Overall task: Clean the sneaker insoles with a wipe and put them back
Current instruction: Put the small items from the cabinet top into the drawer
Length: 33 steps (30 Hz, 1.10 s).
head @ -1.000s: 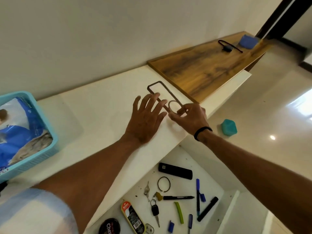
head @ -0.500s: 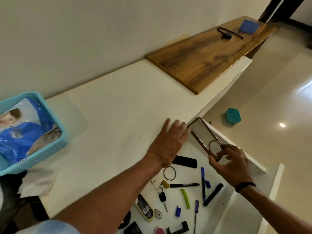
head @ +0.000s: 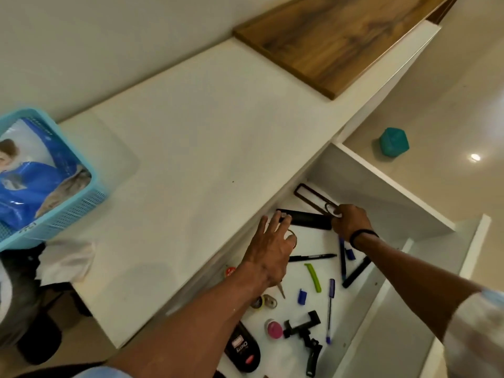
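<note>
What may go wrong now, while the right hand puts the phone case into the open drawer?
1. The phone case may end up on the black bar right beside it instead of lying flat.
2. The left hand hovers low over the wire ring and black pen and could knock them.

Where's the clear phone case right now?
In the head view, the phone case lies at the open drawer's far end, pinched by the right hand, just beyond the black bar.

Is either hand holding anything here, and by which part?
The right hand pinches the dark-framed clear case at its ringed near end. The left hand holds nothing.
</note>
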Each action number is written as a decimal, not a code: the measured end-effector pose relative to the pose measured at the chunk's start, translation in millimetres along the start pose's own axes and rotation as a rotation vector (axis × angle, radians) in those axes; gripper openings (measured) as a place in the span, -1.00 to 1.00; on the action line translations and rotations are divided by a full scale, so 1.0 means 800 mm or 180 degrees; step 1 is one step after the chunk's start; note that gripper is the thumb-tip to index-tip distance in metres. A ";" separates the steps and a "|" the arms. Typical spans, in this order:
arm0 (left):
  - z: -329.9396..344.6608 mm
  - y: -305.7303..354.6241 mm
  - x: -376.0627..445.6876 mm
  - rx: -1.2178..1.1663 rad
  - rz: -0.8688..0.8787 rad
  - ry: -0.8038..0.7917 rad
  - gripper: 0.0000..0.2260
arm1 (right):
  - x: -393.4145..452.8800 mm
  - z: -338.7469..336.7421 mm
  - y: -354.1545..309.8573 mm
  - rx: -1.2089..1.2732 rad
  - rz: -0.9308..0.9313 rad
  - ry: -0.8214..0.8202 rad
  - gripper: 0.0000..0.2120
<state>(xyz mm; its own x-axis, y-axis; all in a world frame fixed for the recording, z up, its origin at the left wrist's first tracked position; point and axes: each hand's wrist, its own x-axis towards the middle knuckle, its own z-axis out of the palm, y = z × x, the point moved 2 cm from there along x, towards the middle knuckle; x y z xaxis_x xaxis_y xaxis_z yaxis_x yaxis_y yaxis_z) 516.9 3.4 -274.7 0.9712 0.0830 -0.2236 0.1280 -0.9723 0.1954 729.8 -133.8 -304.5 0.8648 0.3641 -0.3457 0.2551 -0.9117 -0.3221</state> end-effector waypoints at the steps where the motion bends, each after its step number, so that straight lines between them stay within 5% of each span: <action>1: -0.005 0.001 -0.002 -0.0025 -0.0028 -0.0071 -0.59 | 0.000 0.000 0.002 0.0044 0.0014 0.0052 -0.66; 13: -0.100 0.211 -0.120 -0.0220 0.1164 -0.0296 -0.69 | -0.252 -0.096 0.042 0.0143 -0.0724 0.0646 -0.68; 19: -0.077 0.272 -0.217 0.0030 0.1402 -0.0747 -0.54 | -0.418 -0.077 0.093 0.1338 0.0266 0.1174 -0.50; 22: -0.059 0.274 -0.244 0.0324 0.1262 -0.0903 -0.48 | -0.475 -0.046 0.081 0.2357 0.1100 0.0813 -0.62; 25: -0.056 0.279 -0.266 0.0458 0.1003 -0.0758 -0.45 | -0.504 -0.030 0.069 0.2647 0.1310 0.0681 -0.82; 33: -0.061 0.273 -0.274 0.0374 0.0133 -0.0527 -0.27 | -0.486 -0.041 0.042 0.3044 0.1494 0.0502 -0.70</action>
<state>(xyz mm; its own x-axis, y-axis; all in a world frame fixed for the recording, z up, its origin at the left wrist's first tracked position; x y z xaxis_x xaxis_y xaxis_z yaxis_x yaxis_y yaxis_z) 342.0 -216.1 -136.1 0.9275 0.0142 -0.3735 0.0544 -0.9938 0.0973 416.1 -312.1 -151.9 0.8517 -0.0744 -0.5187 -0.5016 -0.4020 -0.7660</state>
